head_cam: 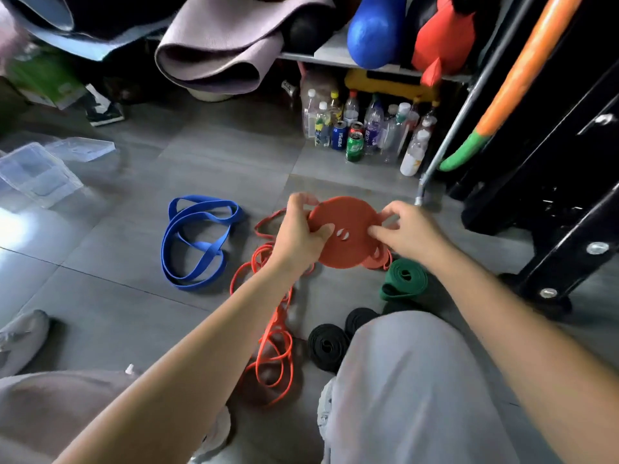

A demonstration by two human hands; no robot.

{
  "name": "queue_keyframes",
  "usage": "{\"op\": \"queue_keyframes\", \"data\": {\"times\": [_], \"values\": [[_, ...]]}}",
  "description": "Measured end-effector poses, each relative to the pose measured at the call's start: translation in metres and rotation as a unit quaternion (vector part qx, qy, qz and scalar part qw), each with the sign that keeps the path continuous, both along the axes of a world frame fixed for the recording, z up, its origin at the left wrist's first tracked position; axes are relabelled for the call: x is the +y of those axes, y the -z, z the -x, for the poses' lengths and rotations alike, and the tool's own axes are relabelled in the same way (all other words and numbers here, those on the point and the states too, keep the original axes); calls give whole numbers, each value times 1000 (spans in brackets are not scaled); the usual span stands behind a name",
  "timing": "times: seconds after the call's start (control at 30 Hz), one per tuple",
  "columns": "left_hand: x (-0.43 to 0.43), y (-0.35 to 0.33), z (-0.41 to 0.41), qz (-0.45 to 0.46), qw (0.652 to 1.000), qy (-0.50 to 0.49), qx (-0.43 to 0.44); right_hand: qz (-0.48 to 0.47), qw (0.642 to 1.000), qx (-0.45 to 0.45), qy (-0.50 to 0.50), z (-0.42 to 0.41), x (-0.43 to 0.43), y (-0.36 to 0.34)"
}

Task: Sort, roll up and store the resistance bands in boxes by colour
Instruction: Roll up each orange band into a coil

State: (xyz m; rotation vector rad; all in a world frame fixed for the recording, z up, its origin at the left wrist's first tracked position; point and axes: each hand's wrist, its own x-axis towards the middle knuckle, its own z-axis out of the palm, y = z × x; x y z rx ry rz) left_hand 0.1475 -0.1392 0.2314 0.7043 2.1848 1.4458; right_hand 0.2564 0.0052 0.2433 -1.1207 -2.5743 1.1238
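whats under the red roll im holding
The red roll, gripped by the left hand and right hand, hangs over loose orange bands on the floor; a green roll lies beside them. What lies directly behind the roll is hidden.

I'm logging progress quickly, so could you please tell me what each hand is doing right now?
Left hand: grips the rolled red band.
Right hand: pinches the same roll's right edge.

A gym storeroom: rolled exercise mats [217,51] slump at the top of the frame, a black steel rack [552,229] stands at right, and resistance bands [197,239] lie on the grey tiled floor [117,279] near empty drink bottles [368,128].
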Motion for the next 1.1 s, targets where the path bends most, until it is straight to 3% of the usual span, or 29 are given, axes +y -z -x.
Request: {"op": "queue_keyframes", "data": {"times": [0.27, 0.5, 0.87, 1.0, 1.1], "values": [[53, 173, 30, 137, 990, 7, -25, 167, 980, -92, 55, 25, 33, 190], [77, 307, 40, 227, 968, -11, -111, 181, 960, -204, 62, 49, 49, 322], [147, 360, 56, 233, 960, 11, -158, 118, 944, -302, 61, 85, 112, 381], [156, 364, 65, 324, 935, 29, -138, 123, 945, -286, 98, 81, 109, 382], [156, 372, 70, 361, 912, 10, -194, 114, 950, -252, 148, 79, 111, 381]]}}
